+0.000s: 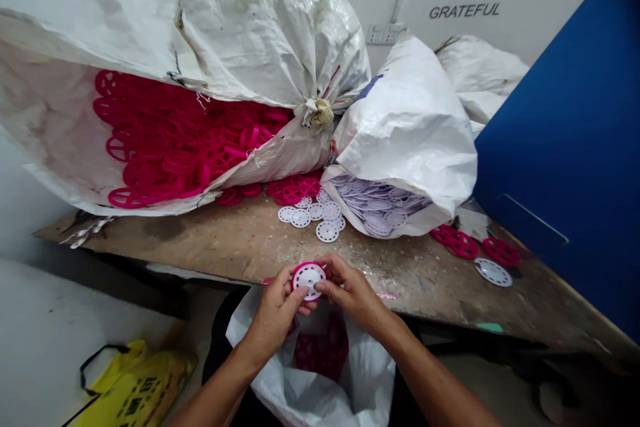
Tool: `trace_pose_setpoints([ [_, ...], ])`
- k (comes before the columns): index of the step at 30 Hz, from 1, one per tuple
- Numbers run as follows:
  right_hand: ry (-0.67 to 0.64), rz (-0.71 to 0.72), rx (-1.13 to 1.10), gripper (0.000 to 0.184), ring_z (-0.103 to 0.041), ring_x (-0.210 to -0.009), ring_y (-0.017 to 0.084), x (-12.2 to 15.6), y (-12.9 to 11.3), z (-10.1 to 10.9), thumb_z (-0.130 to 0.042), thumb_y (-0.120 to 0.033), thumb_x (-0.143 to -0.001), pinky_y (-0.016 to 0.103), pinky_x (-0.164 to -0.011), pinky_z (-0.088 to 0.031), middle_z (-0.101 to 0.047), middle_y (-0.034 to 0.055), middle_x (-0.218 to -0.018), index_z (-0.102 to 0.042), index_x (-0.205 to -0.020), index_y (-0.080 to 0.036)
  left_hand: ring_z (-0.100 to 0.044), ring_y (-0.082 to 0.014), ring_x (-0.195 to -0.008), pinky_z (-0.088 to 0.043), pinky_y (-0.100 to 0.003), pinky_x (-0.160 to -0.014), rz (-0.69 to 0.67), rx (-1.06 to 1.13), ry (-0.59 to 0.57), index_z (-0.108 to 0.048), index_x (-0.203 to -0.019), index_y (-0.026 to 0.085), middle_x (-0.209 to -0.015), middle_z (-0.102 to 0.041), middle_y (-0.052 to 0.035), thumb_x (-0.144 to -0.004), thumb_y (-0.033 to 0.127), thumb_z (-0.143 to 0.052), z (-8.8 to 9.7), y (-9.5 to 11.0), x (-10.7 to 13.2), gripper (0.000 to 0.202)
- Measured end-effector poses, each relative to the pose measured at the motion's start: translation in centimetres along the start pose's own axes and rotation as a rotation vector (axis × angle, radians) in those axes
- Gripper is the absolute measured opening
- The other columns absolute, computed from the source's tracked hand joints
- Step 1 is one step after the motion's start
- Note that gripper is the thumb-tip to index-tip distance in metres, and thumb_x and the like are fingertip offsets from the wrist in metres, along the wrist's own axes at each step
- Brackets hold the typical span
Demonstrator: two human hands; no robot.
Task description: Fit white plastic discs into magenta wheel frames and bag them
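A white slotted disc (309,275) lies face up against a pink plastic wheel (298,267), whose rim shows around it. My left hand (281,300) grips the pair from the left, thumb on the disc's face. From the right, my right hand (345,285) pinches the same pair, its thumb near the disc's centre. Below both hands, an open white sack (367,373) holds several pink wheels (320,350). Loose white discs (327,231) lie on the worn table (210,247) just beyond my hands.
At the left, a large white sack (45,100) spills pink wheels (175,140). A smaller sack (410,127) opens onto stacked white discs (375,203). A blue panel (565,167) borders the table's right side, near loose pink wheels (463,244). A yellow bag (135,387) sits lower left.
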State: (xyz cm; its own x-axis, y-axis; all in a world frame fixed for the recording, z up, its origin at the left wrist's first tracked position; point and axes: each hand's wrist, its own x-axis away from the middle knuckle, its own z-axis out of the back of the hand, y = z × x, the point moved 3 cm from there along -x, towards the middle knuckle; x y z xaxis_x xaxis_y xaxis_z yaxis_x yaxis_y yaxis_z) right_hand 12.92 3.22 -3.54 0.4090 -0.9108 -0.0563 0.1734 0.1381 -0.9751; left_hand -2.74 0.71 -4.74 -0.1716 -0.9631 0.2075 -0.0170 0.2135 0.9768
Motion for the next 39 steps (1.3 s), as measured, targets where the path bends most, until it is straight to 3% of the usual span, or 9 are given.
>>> trace_pose_setpoints([
  [4, -0.126, 0.021, 0.142, 0.029, -0.057, -0.071, 0.013, -0.8, 0.0, 1.1, -0.062, -0.028, -0.081, 0.023, -0.063, -0.043, -0.063, -0.0008, -0.081, -0.058, -0.109, -0.022, -0.066, -0.0147, -0.063, -0.048, -0.022, -0.053, 0.105, -0.107, -0.213, -0.051, -0.119, 0.017, -0.091, -0.069, -0.0072, -0.078, 0.037, -0.059, 0.6, 0.0, 0.8, 0.046],
  [7, 0.081, 0.080, 0.424, 0.028, -0.058, -0.079, 0.016, -3.5, 0.3, 3.6, -0.058, -0.028, -0.083, 0.026, -0.070, -0.045, -0.064, 0.0039, -0.092, -0.062, -0.110, -0.020, -0.062, -0.0126, -0.058, -0.045, -0.022, -0.051, 0.054, -0.373, -0.273, -0.058, -0.117, 0.021, -0.094, -0.069, -0.0052, -0.073, 0.033, -0.065, 2.0, 1.6, -0.4, 0.046],
  [10, 0.326, 0.037, 0.748, 0.035, -0.058, -0.095, 0.022, -6.4, 1.7, 5.1, -0.056, -0.028, -0.084, 0.032, -0.081, -0.045, -0.058, 0.0118, -0.114, -0.060, -0.118, -0.017, -0.061, -0.0129, -0.058, -0.047, -0.025, -0.060, -0.241, -0.724, 0.011, -0.064, -0.108, 0.023, -0.089, -0.071, -0.0016, -0.078, 0.032, -0.060, 4.1, 4.4, -4.2, 0.032],
  [13, 0.356, -0.050, 0.933, 0.040, -0.057, -0.102, 0.025, -8.2, 3.7, 5.0, -0.057, -0.032, -0.084, 0.034, -0.082, -0.046, -0.054, 0.0139, -0.120, -0.058, -0.121, -0.019, -0.064, -0.0177, -0.077, -0.048, -0.029, -0.074, -0.386, -0.870, 0.281, -0.066, -0.101, 0.019, -0.095, -0.070, -0.0049, -0.083, 0.029, -0.052, 5.6, 6.2, -9.2, 0.024],
  [18, 0.403, -0.039, 0.835, 0.047, -0.055, -0.105, 0.026, -8.3, 5.2, 5.2, -0.062, -0.033, -0.078, 0.035, -0.085, -0.045, -0.054, 0.0116, -0.118, -0.055, -0.124, -0.020, -0.058, -0.0221, -0.102, -0.041, -0.033, -0.092, -0.437, -0.916, 0.427, -0.064, -0.107, 0.019, -0.110, -0.064, -0.0087, -0.084, 0.026, -0.053, 6.4, 7.0, -17.3, 0.026],
  [22, 0.375, -0.070, 0.668, 0.049, -0.056, -0.097, 0.023, -8.3, 5.2, 5.9, -0.064, -0.032, -0.075, 0.033, -0.081, -0.043, -0.057, 0.0085, -0.109, -0.057, -0.122, -0.020, -0.055, -0.0306, -0.104, -0.038, -0.043, -0.094, -0.399, -0.935, 0.468, -0.057, -0.119, 0.015, -0.108, -0.064, -0.0148, -0.074, 0.024, -0.065, 6.2, 6.6, -20.6, 0.047],
  [26, 0.329, -0.063, 0.421, 0.043, -0.052, -0.071, 0.015, -8.4, 5.3, 6.4, -0.064, -0.033, -0.072, 0.026, -0.064, -0.040, -0.056, -0.0011, -0.078, -0.062, -0.113, -0.022, -0.052, -0.0315, -0.108, -0.036, -0.046, -0.095, -0.434, -0.896, 0.450, -0.058, -0.117, 0.018, -0.109, -0.062, -0.0128, -0.071, 0.018, -0.066, 5.2, 6.4, -19.7, 0.047],
  [32, 0.286, -0.054, -0.072, 0.041, -0.043, -0.055, 0.010, -7.5, 4.7, 6.3, -0.063, -0.035, -0.071, 0.022, -0.051, -0.033, -0.047, -0.0054, -0.064, -0.058, -0.107, -0.016, -0.055, -0.0217, -0.105, -0.039, -0.036, -0.095, -0.509, -0.705, 0.383, -0.063, -0.096, 0.022, -0.108, -0.060, -0.0061, -0.079, 0.018, -0.055, 4.6, 5.8, -13.7, 0.019],
  [39, 0.460, 0.049, -0.268, 0.038, -0.048, -0.061, 0.011, -4.7, 0.7, 3.6, -0.063, -0.034, -0.075, 0.023, -0.056, -0.041, -0.051, -0.0027, -0.072, -0.056, -0.110, -0.019, -0.066, -0.0179, -0.067, -0.053, -0.029, -0.061, -0.280, -0.289, 0.341, -0.053, -0.099, 0.016, -0.075, -0.067, -0.0035, -0.082, 0.037, -0.053, 3.2, 2.3, -7.9, 0.026],
])
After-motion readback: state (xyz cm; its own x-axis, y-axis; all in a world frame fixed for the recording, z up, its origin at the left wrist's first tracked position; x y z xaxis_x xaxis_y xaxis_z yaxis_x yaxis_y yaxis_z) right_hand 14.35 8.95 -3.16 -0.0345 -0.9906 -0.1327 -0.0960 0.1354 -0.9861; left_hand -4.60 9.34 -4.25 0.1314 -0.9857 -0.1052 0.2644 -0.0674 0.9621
